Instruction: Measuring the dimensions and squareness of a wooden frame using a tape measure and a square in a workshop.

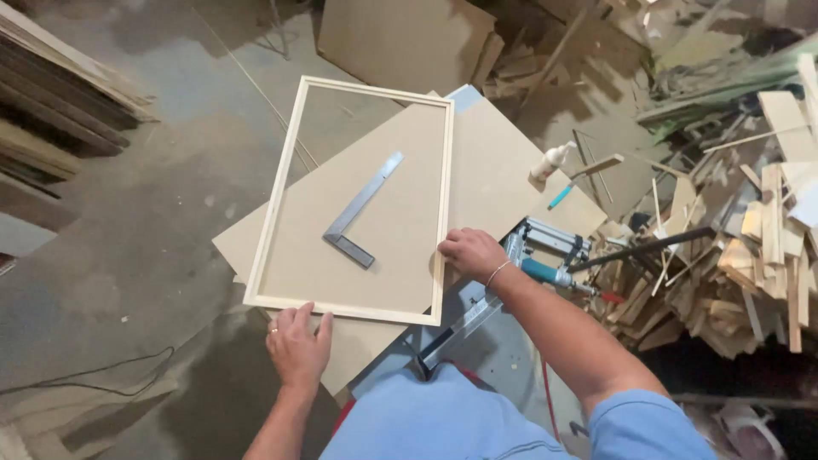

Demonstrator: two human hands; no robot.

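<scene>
Both hands rest flat on the work, apart from each other, neither one clamped around anything. At about seven o'clock from the middle of the view, the left hand [298, 345] lies with fingers spread on the board just below the near rail of the wooden frame [274, 192], fingertips touching or nearly touching that rail. The frame is a pale, thin-railed rectangle, longer than it is wide, tilted slightly clockwise, its far end pointing toward twelve o'clock. It lies on a large tan fibreboard sheet [494, 162] that sits over another sheet on the grey floor [145, 230].

Inside the frame, near its centre, lies a grey metal try square [358, 213], its long blade running up toward one o'clock and its short, thicker stock toward five o'clock.

The right hand [470, 253] sits at about four o'clock from the square, fingers curled loosely down on the frame's right rail near its lower end; a thin bracelet [498, 273] circles the wrist. Just right of that hand, a pneumatic nail gun [545, 251] with a teal grip rests on the board's edge. Farther toward two o'clock lie a white glue bottle [552, 160] and a small teal-handled tool [560, 198]. At three o'clock, a heap of wood offcuts [750, 255] fills the floor.
</scene>
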